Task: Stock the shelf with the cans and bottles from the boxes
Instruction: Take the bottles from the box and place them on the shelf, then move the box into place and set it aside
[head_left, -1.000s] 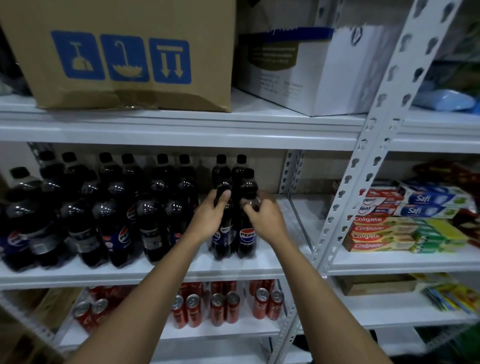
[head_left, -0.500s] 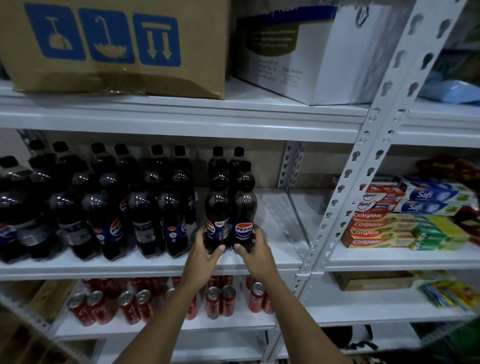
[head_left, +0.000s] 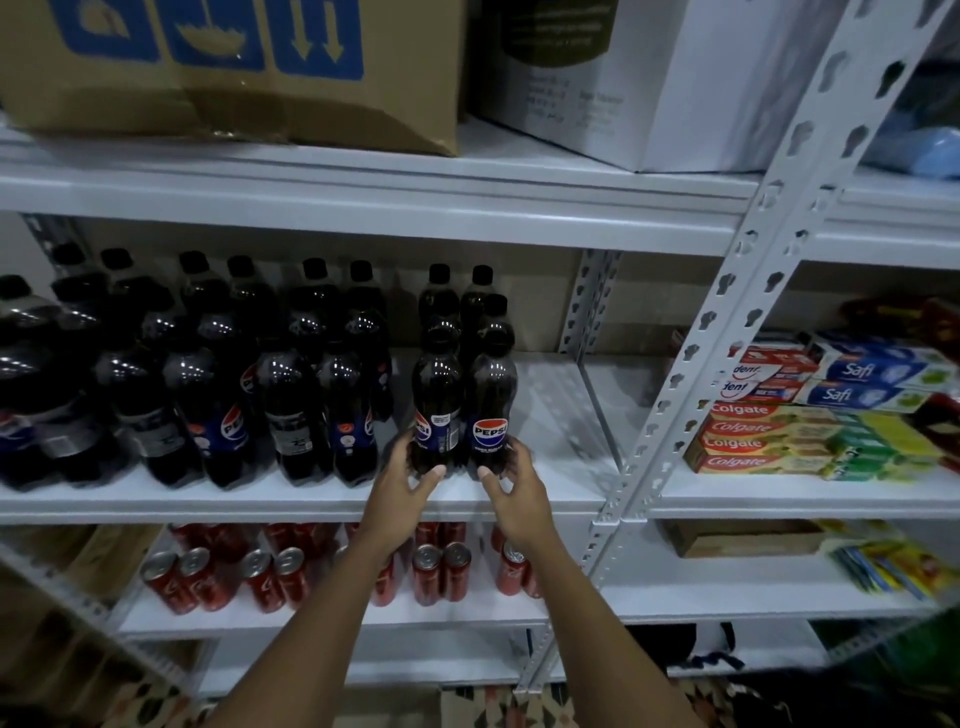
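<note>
Head view showed the middle shelf (head_left: 311, 501) largely stocked with cola bottles (head_left: 291, 410); cans (head_left: 260, 577) filled the shelf below. Left hand (head_left: 402, 486) and right hand (head_left: 514, 483), fingers curled, held the bases of two near bottles (head_left: 462, 410). Free space remained to their right. Supply boxes were not visible.

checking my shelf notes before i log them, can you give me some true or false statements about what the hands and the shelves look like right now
1. Each hand holds the base of one Pepsi bottle: left hand on the left bottle, right hand on the right bottle. True.
2. The red cans stand on the shelf above the bottles. False: they stand one shelf below.
3. Colgate boxes are stacked in the right bay. True.
4. The brown cardboard box sits on the floor. False: it sits on the top shelf.
</note>
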